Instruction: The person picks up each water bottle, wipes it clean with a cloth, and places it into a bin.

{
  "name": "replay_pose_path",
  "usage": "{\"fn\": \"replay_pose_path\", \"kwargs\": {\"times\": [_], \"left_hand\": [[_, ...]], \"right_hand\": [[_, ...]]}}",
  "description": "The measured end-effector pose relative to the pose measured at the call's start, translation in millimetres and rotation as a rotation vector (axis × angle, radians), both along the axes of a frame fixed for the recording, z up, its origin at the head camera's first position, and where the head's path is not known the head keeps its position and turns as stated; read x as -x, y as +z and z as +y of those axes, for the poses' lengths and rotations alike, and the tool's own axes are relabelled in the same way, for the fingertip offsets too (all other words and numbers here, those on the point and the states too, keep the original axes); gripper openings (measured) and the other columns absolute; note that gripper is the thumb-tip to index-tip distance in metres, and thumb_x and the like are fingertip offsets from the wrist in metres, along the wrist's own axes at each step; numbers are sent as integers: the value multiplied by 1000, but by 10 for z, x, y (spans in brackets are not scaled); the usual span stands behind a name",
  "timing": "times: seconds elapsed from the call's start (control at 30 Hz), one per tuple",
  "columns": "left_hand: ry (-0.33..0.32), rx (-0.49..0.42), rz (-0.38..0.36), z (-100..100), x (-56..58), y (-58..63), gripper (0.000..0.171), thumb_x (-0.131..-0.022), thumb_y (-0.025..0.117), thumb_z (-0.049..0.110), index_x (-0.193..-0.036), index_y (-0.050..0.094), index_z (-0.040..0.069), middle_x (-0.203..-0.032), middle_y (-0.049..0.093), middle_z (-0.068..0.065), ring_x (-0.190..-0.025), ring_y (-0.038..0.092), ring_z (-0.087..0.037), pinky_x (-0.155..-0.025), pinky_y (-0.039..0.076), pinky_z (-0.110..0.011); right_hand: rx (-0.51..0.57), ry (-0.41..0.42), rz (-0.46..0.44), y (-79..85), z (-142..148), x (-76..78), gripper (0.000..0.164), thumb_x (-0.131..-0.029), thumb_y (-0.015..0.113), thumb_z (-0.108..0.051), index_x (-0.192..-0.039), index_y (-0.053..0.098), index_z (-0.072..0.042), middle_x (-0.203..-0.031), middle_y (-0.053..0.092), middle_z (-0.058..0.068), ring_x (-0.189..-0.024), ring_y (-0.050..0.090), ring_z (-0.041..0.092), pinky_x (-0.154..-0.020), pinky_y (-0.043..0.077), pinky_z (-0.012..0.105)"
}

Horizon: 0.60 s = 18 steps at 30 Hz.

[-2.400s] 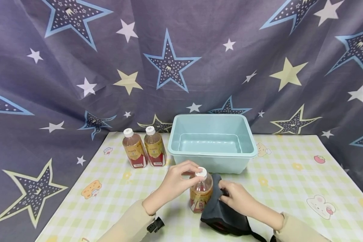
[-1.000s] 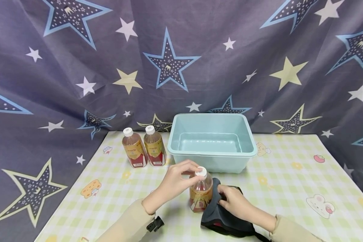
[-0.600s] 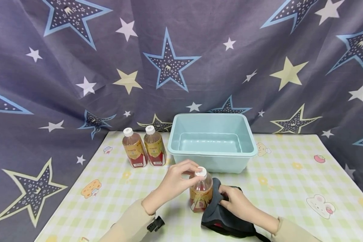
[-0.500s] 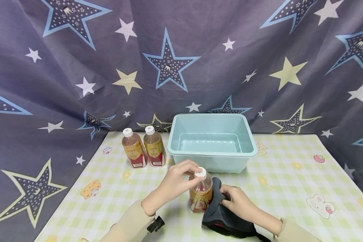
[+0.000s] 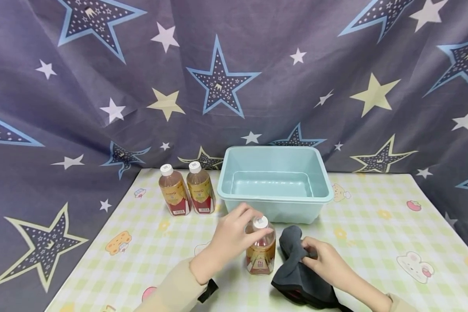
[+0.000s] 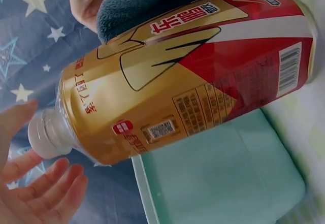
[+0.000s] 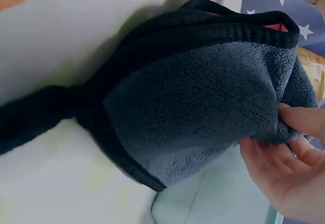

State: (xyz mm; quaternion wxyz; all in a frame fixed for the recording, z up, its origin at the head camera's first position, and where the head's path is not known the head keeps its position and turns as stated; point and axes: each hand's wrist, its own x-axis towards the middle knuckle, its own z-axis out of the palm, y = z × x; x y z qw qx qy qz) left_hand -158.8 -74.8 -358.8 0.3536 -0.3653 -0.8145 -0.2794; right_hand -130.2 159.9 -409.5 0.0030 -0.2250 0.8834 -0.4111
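Note:
A juice bottle [image 5: 261, 255] with a white cap and a gold and red label stands upright on the table. My left hand [image 5: 234, 236] is at its cap, the thumb [image 6: 18, 116] and fingers spread loosely on either side of it. To the right of the bottle, my right hand [image 5: 327, 262] pinches a dark grey fleecy cloth [image 5: 304, 275] with black edging, a black strap and a bit of red inside. In the right wrist view, the cloth [image 7: 198, 97] is bunched between thumb and fingertips. A gap shows between cloth and bottle in the head view.
An open light blue plastic bin [image 5: 274, 208] stands behind the bottle. Two similar bottles, a left one [image 5: 175, 195] and a right one [image 5: 200, 190], stand to the bin's left. A checked tablecloth [image 5: 374, 242] covers the table; a star-patterned curtain [image 5: 234, 130] hangs behind it.
My right hand has drawn the cloth away from the bottle, to the right. My left fingers have loosened from the cap, and the left hand has shifted slightly. The bottle still stands in place.

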Motion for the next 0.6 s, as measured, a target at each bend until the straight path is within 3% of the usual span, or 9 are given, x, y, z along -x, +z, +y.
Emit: {"fn": "replay_pose_path", "kwargs": {"times": [0.13, 0.3, 0.43, 0.6], "left_hand": [[32, 4, 17, 32, -6, 3, 32, -64, 77, 34, -79, 61, 10, -75, 51, 4, -54, 39, -2, -46, 33, -8], [7, -19, -22, 38, -11, 4, 30, -65, 77, 29, -79, 61, 9, -76, 52, 3, -57, 45, -5, -50, 38, -9], [-43, -51, -80, 28, -7, 4, 27, -66, 77, 24, -80, 62, 7, -77, 53, 2, -61, 49, -7, -55, 41, -9], [-140, -93, -225, -2, 4, 17, 24, -68, 75, 19, -84, 66, 4, -82, 56, 0, -70, 53, -8, -61, 47, -12]], "right_hand": [[35, -6, -3, 8, 39, -25, 18, -74, 63, 6, -80, 54, -9, -80, 58, -1, -73, 58, 2, -57, 50, 20], [41, -4, -20, 11, 64, -44, 17, -75, 63, 5, -81, 53, -8, -79, 58, -1, -72, 58, 3, -55, 49, 20], [29, -9, -19, 16, 68, -50, 18, -75, 63, 5, -81, 53, -9, -78, 59, -1, -68, 55, 2, -53, 47, 20], [27, -10, -6, 19, 68, -52, 18, -74, 63, 5, -81, 53, -9, -76, 58, -2, -64, 51, 0, -51, 44, 20]]}}
